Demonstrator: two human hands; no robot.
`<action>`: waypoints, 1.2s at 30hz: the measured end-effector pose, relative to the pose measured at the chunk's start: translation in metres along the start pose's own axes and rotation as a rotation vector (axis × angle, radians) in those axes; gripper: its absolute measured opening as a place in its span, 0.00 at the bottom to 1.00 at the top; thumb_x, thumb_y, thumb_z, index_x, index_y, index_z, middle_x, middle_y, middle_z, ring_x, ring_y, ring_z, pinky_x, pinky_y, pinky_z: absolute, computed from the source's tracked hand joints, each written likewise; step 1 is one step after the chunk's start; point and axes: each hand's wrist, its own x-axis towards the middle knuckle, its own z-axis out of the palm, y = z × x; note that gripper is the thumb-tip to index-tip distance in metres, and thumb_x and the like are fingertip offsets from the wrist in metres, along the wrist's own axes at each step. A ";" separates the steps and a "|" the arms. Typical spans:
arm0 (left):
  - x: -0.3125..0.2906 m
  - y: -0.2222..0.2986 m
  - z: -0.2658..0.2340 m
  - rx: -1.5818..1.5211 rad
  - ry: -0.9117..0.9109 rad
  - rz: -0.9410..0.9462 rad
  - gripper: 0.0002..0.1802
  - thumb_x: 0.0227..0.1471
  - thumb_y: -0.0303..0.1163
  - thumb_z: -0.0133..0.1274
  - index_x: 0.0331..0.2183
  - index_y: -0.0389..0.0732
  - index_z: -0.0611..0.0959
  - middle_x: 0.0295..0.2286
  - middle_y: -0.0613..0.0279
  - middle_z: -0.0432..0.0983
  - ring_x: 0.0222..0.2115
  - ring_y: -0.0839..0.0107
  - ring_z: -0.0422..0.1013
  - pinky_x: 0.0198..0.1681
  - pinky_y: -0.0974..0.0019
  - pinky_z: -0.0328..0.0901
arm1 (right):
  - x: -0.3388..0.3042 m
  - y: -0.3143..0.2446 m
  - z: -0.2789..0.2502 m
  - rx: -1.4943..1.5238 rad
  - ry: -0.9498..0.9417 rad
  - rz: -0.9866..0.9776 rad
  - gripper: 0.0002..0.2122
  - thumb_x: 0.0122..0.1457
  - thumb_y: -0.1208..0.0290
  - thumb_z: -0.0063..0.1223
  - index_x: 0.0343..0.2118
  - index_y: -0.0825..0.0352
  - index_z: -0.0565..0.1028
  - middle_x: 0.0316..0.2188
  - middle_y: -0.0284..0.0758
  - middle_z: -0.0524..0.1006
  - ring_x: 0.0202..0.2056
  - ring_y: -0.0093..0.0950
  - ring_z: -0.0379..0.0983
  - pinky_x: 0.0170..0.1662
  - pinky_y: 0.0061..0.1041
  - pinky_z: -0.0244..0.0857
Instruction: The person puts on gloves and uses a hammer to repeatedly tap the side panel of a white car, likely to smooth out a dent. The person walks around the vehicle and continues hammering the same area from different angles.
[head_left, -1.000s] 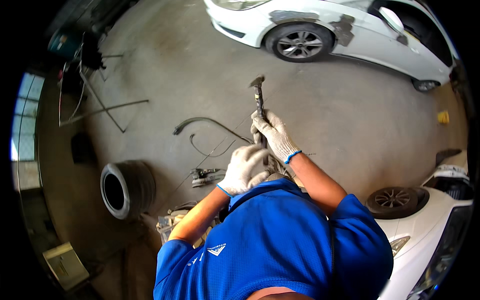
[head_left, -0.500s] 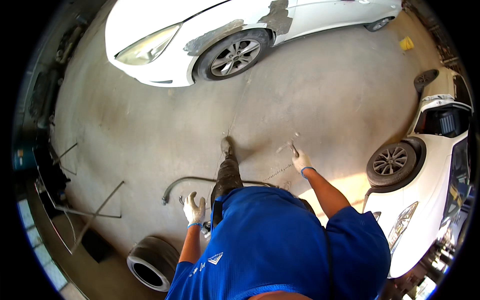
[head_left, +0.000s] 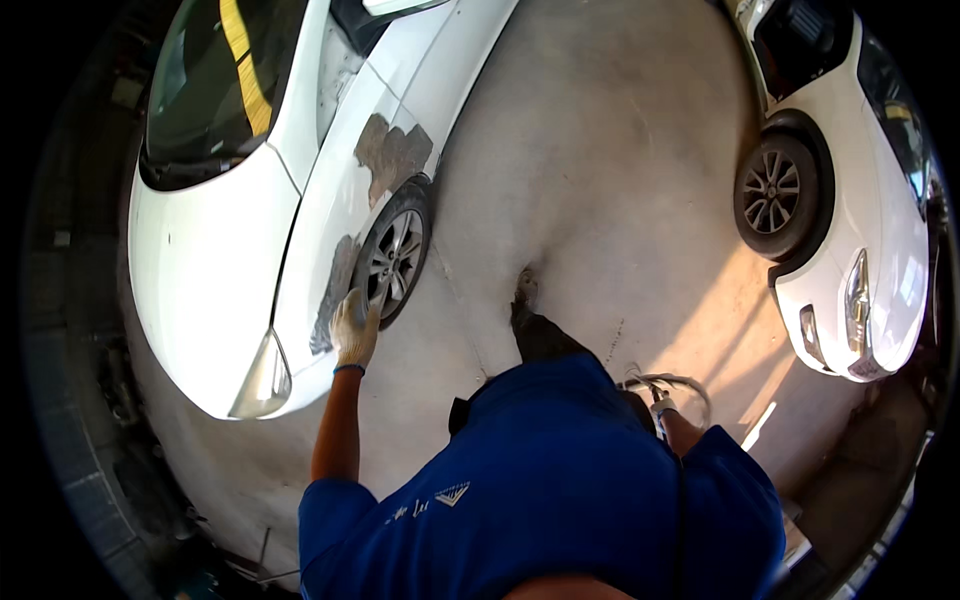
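Turning had brought the white car point(head_left: 230, 250) to ten o'clock and the open, empty left hand point(head_left: 354, 332) just beside its grey-patched fender point(head_left: 326, 230) at nine, apparently putting the patch point(head_left: 336, 287) within reach. At four, the right hand point(head_left: 664, 405) gripped a blurred hammer point(head_left: 656, 393). Pale lettering point(head_left: 408, 510) and a triangular emblem point(head_left: 452, 494) marked the blue shirt point(head_left: 560, 480).

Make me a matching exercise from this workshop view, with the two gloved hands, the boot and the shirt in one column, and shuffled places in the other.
Column one
1. White-gloved left hand
2. White-gloved right hand
3. Dark, dusty boot
4. Short-sleeved blue fabric shirt

Column two
A. At the end of a dark trouser leg
B. Worn on the torso
C. Close to the silver-spoked black front wheel of the left-hand white car
D. Low at the person's right side

Pairs: 1-C, 2-D, 3-A, 4-B
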 end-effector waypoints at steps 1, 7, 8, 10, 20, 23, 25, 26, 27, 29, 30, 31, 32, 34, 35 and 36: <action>0.043 0.022 0.003 0.009 0.010 0.053 0.31 0.53 0.44 0.57 0.55 0.38 0.75 0.50 0.48 0.75 0.54 0.51 0.68 0.59 0.53 0.60 | 0.019 -0.011 -0.012 0.013 0.000 -0.020 0.20 0.57 0.62 0.51 0.45 0.72 0.79 0.44 0.55 0.79 0.48 0.46 0.77 0.48 0.39 0.71; 0.186 0.098 0.021 0.261 -0.228 0.337 0.32 0.51 0.46 0.58 0.55 0.42 0.74 0.50 0.53 0.75 0.53 0.53 0.68 0.57 0.51 0.59 | 0.103 -0.167 -0.086 0.327 -0.060 -0.083 0.16 0.56 0.59 0.59 0.37 0.69 0.80 0.28 0.44 0.82 0.30 0.38 0.81 0.29 0.36 0.71; 0.207 0.101 0.040 0.201 -0.257 0.371 0.33 0.51 0.47 0.58 0.55 0.42 0.73 0.51 0.54 0.74 0.53 0.54 0.68 0.59 0.50 0.57 | 0.127 -0.175 -0.116 0.473 0.002 -0.067 0.18 0.55 0.58 0.57 0.37 0.71 0.80 0.31 0.50 0.81 0.35 0.45 0.80 0.35 0.40 0.72; 0.263 0.118 0.035 0.216 -0.285 0.394 0.35 0.51 0.48 0.57 0.56 0.41 0.72 0.52 0.51 0.73 0.54 0.52 0.67 0.59 0.50 0.57 | 0.150 -0.248 -0.175 0.694 0.055 -0.136 0.22 0.55 0.54 0.54 0.38 0.73 0.80 0.34 0.58 0.79 0.41 0.54 0.77 0.42 0.46 0.71; 0.669 0.394 -0.033 0.241 -0.130 0.911 0.41 0.50 0.47 0.59 0.61 0.38 0.67 0.57 0.46 0.66 0.60 0.50 0.60 0.65 0.48 0.51 | 0.171 -0.502 -0.504 1.168 -0.060 -0.171 0.14 0.58 0.59 0.52 0.34 0.68 0.72 0.17 0.31 0.70 0.15 0.23 0.65 0.17 0.30 0.60; 0.793 0.480 -0.034 0.375 -0.165 1.045 0.43 0.47 0.37 0.61 0.62 0.37 0.66 0.59 0.47 0.64 0.62 0.50 0.58 0.66 0.50 0.49 | 0.185 -0.538 -0.585 1.352 -0.137 -0.099 0.13 0.58 0.60 0.53 0.33 0.66 0.72 0.17 0.31 0.70 0.14 0.23 0.64 0.16 0.28 0.57; 0.867 0.521 -0.021 0.487 -0.190 1.070 0.43 0.49 0.41 0.60 0.63 0.39 0.65 0.61 0.50 0.62 0.63 0.53 0.56 0.67 0.51 0.48 | 0.189 -0.575 -0.637 1.565 -0.162 -0.143 0.11 0.59 0.61 0.54 0.32 0.65 0.71 0.17 0.28 0.65 0.13 0.20 0.59 0.16 0.24 0.53; 0.904 0.539 -0.007 0.534 -0.212 1.084 0.42 0.50 0.42 0.60 0.63 0.39 0.64 0.62 0.50 0.61 0.63 0.53 0.55 0.67 0.51 0.47 | 0.188 -0.591 -0.669 1.659 -0.208 -0.133 0.11 0.59 0.61 0.54 0.33 0.64 0.71 0.16 0.27 0.64 0.13 0.19 0.57 0.16 0.23 0.52; 0.939 0.556 0.010 0.572 -0.230 1.104 0.42 0.51 0.43 0.59 0.63 0.39 0.64 0.62 0.51 0.60 0.64 0.54 0.54 0.67 0.51 0.46 | 0.191 -0.604 -0.698 1.755 -0.243 -0.121 0.11 0.60 0.61 0.53 0.33 0.64 0.71 0.16 0.26 0.63 0.12 0.18 0.55 0.16 0.22 0.50; 1.005 0.581 0.047 0.694 -0.302 1.079 0.43 0.52 0.46 0.58 0.64 0.39 0.63 0.63 0.50 0.59 0.65 0.53 0.53 0.68 0.51 0.45 | 0.205 -0.635 -0.752 1.882 -0.320 -0.174 0.10 0.60 0.61 0.53 0.34 0.64 0.71 0.16 0.26 0.62 0.12 0.17 0.54 0.16 0.21 0.49; 1.032 0.585 0.071 0.747 -0.346 1.062 0.43 0.53 0.47 0.57 0.64 0.39 0.62 0.63 0.50 0.58 0.65 0.52 0.52 0.68 0.51 0.45 | 0.215 -0.646 -0.772 1.939 -0.355 -0.189 0.10 0.60 0.61 0.53 0.34 0.63 0.71 0.16 0.25 0.61 0.12 0.17 0.53 0.16 0.21 0.49; 1.056 0.599 0.095 0.791 -0.363 1.078 0.43 0.53 0.48 0.56 0.64 0.39 0.62 0.64 0.50 0.57 0.65 0.52 0.52 0.68 0.51 0.45 | 0.232 -0.653 -0.793 1.962 -0.369 -0.203 0.10 0.61 0.61 0.53 0.34 0.63 0.71 0.16 0.25 0.61 0.12 0.17 0.53 0.16 0.21 0.49; 1.080 0.613 0.117 0.835 -0.379 1.092 0.44 0.53 0.49 0.55 0.64 0.38 0.61 0.64 0.50 0.57 0.65 0.51 0.51 0.68 0.50 0.44 | 0.252 -0.662 -0.816 1.983 -0.385 -0.217 0.10 0.61 0.61 0.53 0.34 0.63 0.71 0.16 0.25 0.61 0.13 0.17 0.54 0.16 0.21 0.49; 1.126 0.620 0.176 0.960 -0.427 1.089 0.44 0.55 0.52 0.53 0.65 0.38 0.61 0.63 0.50 0.58 0.66 0.52 0.51 0.69 0.50 0.44 | 0.310 -0.683 -0.851 1.995 -0.442 -0.235 0.11 0.61 0.61 0.53 0.33 0.63 0.70 0.15 0.23 0.61 0.13 0.16 0.54 0.16 0.21 0.49; 1.145 0.615 0.207 0.963 -0.479 1.083 0.44 0.55 0.53 0.53 0.64 0.38 0.61 0.63 0.50 0.58 0.65 0.51 0.51 0.69 0.50 0.44 | 0.338 -0.693 -0.867 1.980 -0.448 -0.212 0.10 0.61 0.61 0.53 0.32 0.62 0.70 0.15 0.23 0.61 0.13 0.16 0.54 0.16 0.21 0.49; 1.167 0.602 0.237 0.973 -0.532 1.083 0.44 0.54 0.53 0.54 0.64 0.38 0.62 0.63 0.50 0.59 0.65 0.51 0.51 0.69 0.50 0.44 | 0.364 -0.713 -0.880 1.973 -0.457 -0.187 0.10 0.61 0.61 0.53 0.32 0.62 0.70 0.16 0.23 0.61 0.13 0.16 0.54 0.15 0.21 0.49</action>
